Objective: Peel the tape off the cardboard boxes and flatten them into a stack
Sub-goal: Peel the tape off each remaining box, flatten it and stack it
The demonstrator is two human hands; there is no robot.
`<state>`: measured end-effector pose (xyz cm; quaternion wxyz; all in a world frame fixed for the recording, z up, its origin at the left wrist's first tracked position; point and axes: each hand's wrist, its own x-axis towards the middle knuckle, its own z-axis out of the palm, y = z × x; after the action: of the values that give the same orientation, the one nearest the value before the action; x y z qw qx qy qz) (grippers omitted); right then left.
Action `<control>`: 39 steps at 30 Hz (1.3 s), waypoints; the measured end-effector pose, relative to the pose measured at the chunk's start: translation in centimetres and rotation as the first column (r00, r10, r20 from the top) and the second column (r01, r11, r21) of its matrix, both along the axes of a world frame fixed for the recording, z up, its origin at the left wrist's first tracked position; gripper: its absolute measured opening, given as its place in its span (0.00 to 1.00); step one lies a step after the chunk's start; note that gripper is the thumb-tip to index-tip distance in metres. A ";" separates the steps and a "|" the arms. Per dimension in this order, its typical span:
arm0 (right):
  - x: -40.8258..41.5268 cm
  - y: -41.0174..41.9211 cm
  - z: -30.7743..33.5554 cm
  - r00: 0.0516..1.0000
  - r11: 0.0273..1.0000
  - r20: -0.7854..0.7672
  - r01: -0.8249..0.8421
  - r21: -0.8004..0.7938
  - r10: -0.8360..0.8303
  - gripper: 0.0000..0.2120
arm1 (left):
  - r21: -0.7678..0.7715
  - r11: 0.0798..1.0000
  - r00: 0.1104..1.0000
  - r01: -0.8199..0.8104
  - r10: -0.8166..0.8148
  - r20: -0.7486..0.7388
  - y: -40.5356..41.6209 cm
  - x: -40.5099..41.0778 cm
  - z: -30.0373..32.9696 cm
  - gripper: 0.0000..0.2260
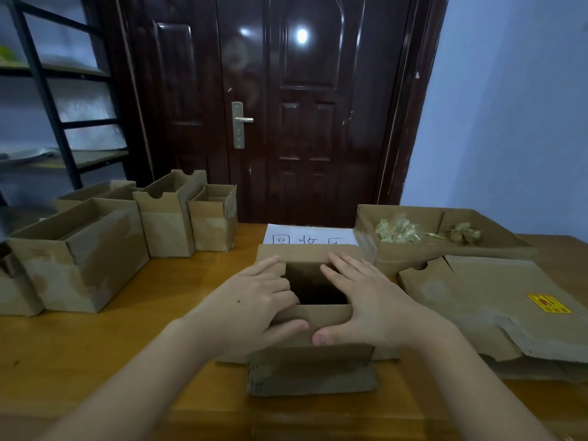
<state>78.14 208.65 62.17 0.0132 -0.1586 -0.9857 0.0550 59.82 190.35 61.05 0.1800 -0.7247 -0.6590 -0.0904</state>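
Note:
A small open cardboard box (310,370) stands in front of me on the wooden table (127,329), its flaps spread outward and its dark inside showing. My left hand (254,300) lies flat on the left flap, fingers reaching toward the opening. My right hand (366,300) lies flat on the right flap, fingers straight. Both thumbs rest on the near flap and almost touch each other. A stack of flattened boxes (496,310) with a yellow sticker lies to the right.
Several open boxes (86,249) stand along the table's left and back left. A shallow cardboard tray (410,249) at the back right holds crumpled tape (397,232). A white paper sign (310,235) lies behind the box. A dark door and a metal shelf stand beyond.

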 end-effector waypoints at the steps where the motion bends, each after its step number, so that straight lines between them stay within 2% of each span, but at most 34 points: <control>1: 0.0 0.0 0.0 1.000 1.000 0.004 0.001 0.000 -0.001 0.61 | 0.035 0.999 1.000 0.007 -0.007 -0.004 -0.3 -0.1 0.3 0.25; 5: 0.3 -0.1 0.1 1.000 1.000 -0.001 -0.011 0.002 0.011 0.62 | 0.273 0.962 0.999 -0.005 -0.008 0.046 -1.5 -0.4 1.4 0.19; 8: 0.6 0.0 0.0 1.000 1.000 -0.008 -0.001 -0.010 0.001 0.61 | 0.416 0.905 0.975 -0.092 -0.003 0.222 -3.1 -1.6 1.5 0.15; 10: 0.6 0.1 0.0 1.000 0.999 -0.007 0.016 -0.031 -0.017 0.61 | 0.363 0.921 0.944 -0.141 0.015 0.329 -4.2 -2.4 0.6 0.13; 13: 0.3 0.0 0.0 1.000 0.999 0.009 0.015 -0.036 -0.014 0.59 | 0.222 0.949 0.867 -0.225 0.091 0.491 -5.6 -2.1 -1.4 0.16; 16: -0.1 0.0 -0.2 1.000 1.000 0.016 0.006 -0.015 -0.006 0.58 | 0.144 0.943 0.786 -0.299 0.158 0.597 -5.7 -1.3 -1.8 0.19; 18: -0.1 0.1 -0.4 1.000 1.000 0.006 0.001 -0.005 -0.001 0.57 | 0.039 0.921 0.761 -0.388 0.297 0.577 -4.7 -0.9 -0.7 0.25; 21: -0.1 0.0 -0.5 1.000 1.000 0.009 -0.001 0.011 0.001 0.56 | -0.031 0.870 0.849 -0.492 0.488 0.205 -1.7 -0.7 1.3 0.39; 22: -0.1 -0.1 -0.5 1.000 1.000 0.012 -0.003 0.015 0.003 0.55 | -0.029 0.866 0.856 -0.500 0.499 0.135 -0.5 -0.5 1.8 0.41; 23: -0.1 -0.2 -0.4 1.000 1.000 0.017 -0.007 0.022 0.007 0.55 | -0.062 0.868 0.859 -0.492 0.496 0.125 0.6 -0.5 2.2 0.43; 27: 0.4 -0.7 -0.3 0.999 0.998 -0.017 -0.037 0.055 0.038 0.53 | -0.285 0.890 0.841 -0.357 0.439 0.318 3.4 -1.0 1.2 0.55; 30: 0.6 -1.5 -0.1 0.996 0.992 -0.011 -0.093 0.089 0.094 0.49 | -0.248 0.906 0.833 -0.342 0.414 0.366 3.7 -1.5 -0.3 0.53; 34: 0.8 -2.2 1.4 0.993 0.968 0.077 -0.100 0.229 0.084 0.49 | -0.241 0.905 0.829 -0.351 0.419 0.369 3.7 -1.6 -0.8 0.52; 39: 2.9 -1.9 2.6 0.998 0.958 -0.036 -0.046 0.284 0.059 0.44 | -0.237 0.905 0.821 -0.353 0.421 0.385 3.8 -1.5 -0.9 0.52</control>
<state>81.07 206.73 64.77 0.0557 -0.1276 -0.9868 -0.0826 58.31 194.12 60.11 -0.0110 -0.5494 -0.8206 -0.1568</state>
